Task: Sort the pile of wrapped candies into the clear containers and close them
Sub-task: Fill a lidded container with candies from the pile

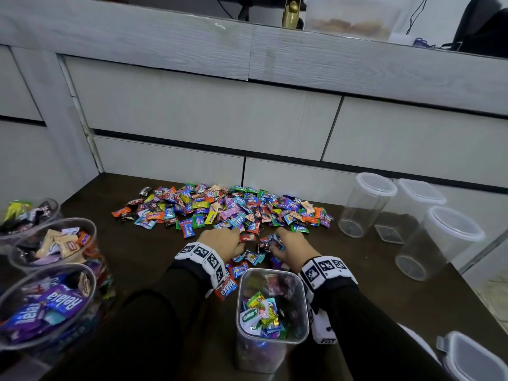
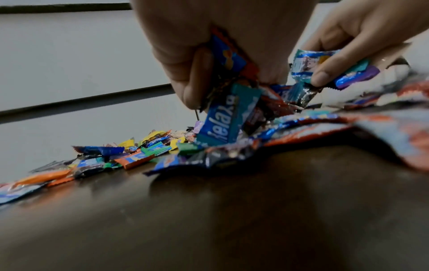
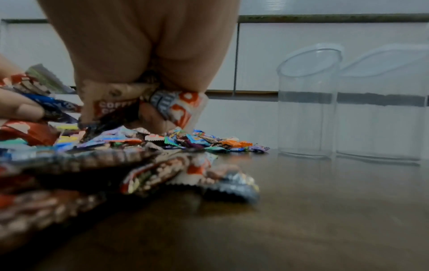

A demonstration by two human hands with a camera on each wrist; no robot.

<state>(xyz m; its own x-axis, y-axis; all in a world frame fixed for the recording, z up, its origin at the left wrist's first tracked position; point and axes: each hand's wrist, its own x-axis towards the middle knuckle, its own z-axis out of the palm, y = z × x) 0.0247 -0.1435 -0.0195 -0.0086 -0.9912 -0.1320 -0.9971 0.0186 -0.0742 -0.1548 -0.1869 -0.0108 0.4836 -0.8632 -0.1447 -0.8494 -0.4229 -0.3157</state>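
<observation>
A wide pile of wrapped candies [image 1: 225, 209] covers the far part of the dark brown table [image 1: 365, 273]. Both hands work at its near edge. My left hand [image 1: 224, 240] grips a bunch of wrapped candies [image 2: 228, 102], a blue one hanging lowest. My right hand [image 1: 290, 243] grips several wrapped candies [image 3: 144, 106], among them a coffee one. An open square clear container [image 1: 270, 309], part full of mixed candies, stands just in front of my wrists.
Three open round containers [image 1: 52, 243] holding candies stand at the left edge. Three empty lidded clear containers [image 1: 365, 204] stand at the right, and another lidded one [image 1: 472, 358] at the lower right corner. White drawer fronts [image 1: 209, 111] rise behind the pile.
</observation>
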